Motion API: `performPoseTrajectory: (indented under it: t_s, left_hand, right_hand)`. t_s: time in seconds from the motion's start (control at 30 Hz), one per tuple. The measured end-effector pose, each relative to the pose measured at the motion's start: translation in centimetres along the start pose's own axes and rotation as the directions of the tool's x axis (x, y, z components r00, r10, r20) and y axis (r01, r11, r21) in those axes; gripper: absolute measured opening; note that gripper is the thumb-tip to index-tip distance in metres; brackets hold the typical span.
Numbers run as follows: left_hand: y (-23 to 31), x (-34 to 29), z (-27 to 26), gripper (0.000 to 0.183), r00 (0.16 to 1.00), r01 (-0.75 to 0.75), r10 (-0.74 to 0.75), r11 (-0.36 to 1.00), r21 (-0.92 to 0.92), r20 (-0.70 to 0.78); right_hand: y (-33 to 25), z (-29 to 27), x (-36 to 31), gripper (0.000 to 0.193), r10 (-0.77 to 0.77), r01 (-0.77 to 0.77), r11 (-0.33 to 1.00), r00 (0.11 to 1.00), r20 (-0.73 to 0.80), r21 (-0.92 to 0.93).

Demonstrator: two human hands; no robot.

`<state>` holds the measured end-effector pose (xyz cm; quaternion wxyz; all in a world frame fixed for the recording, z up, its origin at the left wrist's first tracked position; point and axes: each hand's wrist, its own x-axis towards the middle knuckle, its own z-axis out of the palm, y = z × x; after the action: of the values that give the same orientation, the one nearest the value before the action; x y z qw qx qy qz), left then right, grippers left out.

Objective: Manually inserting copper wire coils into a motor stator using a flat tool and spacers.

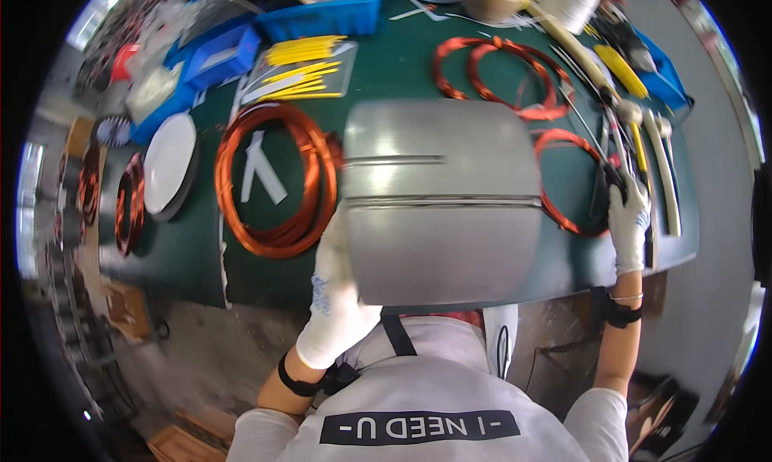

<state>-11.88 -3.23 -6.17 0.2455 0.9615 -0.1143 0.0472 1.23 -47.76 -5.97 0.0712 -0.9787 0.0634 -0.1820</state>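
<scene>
A fat, smooth gray metal drum (442, 229) is in the middle, shiny, with straight grooves across it. At seven o'clock, the white-gloved left hand (338, 313) touches its side; I cannot tell if the hidden fingers grip. At three, the right hand (630, 227) has bent fingers at a dark tool (613, 176), too blurry to tell if they hold it. Shiny orange wire makes a round coil (322, 176) at nine. Pale letters mark a black strip (422, 428) at six.
</scene>
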Motion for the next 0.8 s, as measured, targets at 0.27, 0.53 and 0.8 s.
performPoseTrajectory:
  t_s: [0.27,0.53,0.8]
  left_hand:
    - [0.6,0.1,1.1,0.021,0.969,-0.211,0.234,0.949,0.232,-0.077]
    - [2.3,4.4,3.7,0.025,0.975,-0.094,0.138,0.966,0.240,-0.175]
    - [0.7,7.7,3.2,0.028,0.968,-0.057,0.114,0.967,0.248,-0.223]
  right_hand:
    - [-16.4,-2.6,-7.2,0.043,-0.437,0.356,0.612,0.897,-0.074,0.706]
    - [-18.0,0.8,-10.1,0.038,-0.287,0.309,0.427,0.937,-0.197,0.850]
    - [-18.4,1.3,-9.9,0.040,-0.320,0.271,0.326,0.933,-0.164,0.906]
